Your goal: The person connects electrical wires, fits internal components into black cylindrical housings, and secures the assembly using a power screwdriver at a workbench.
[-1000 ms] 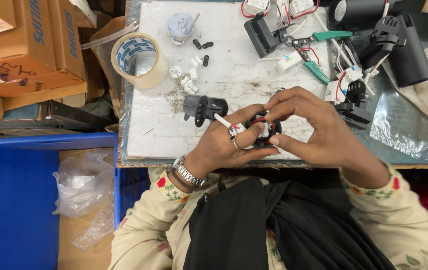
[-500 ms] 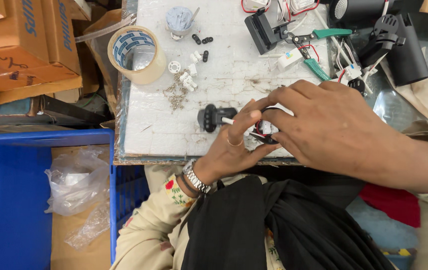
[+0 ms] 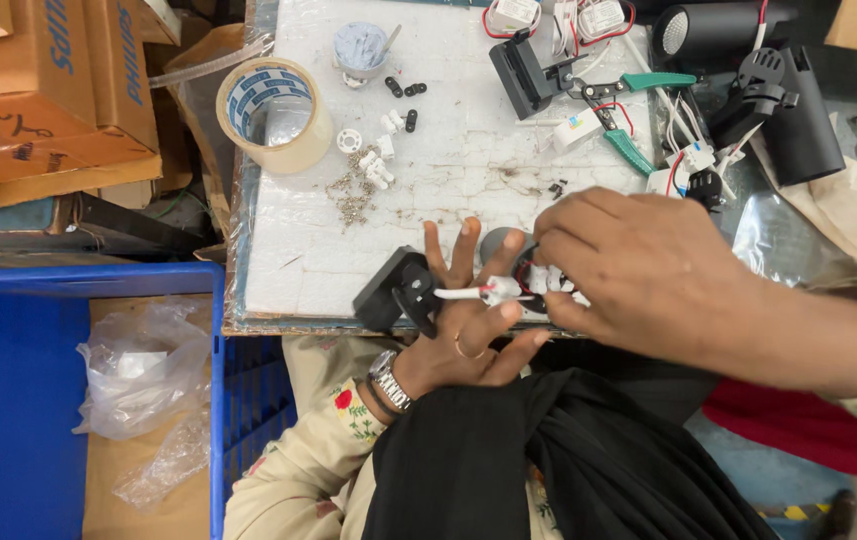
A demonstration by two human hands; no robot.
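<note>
My left hand (image 3: 463,335) lies palm up at the near edge of the white board (image 3: 448,170), fingers spread, with a ring on one finger and a watch on the wrist. A small black lamp part (image 3: 396,290) with a white cable (image 3: 468,293) rests against and across its fingers. My right hand (image 3: 648,275) reaches in from the right and pinches the white connector with red wires (image 3: 538,283) at the end of that cable. The rest of the piece under my right hand is hidden.
On the board lie a roll of clear tape (image 3: 273,113), loose small screws (image 3: 353,195), white and black small parts (image 3: 388,150), green-handled pliers (image 3: 618,110) and black lamp housings (image 3: 788,110). Cardboard boxes (image 3: 48,90) stand left, a blue crate (image 3: 8,400) with plastic bags below.
My left hand has opened its fingers and turned palm up. My right hand has come over from the right and now covers the part's wired end. The view has shifted closer.
</note>
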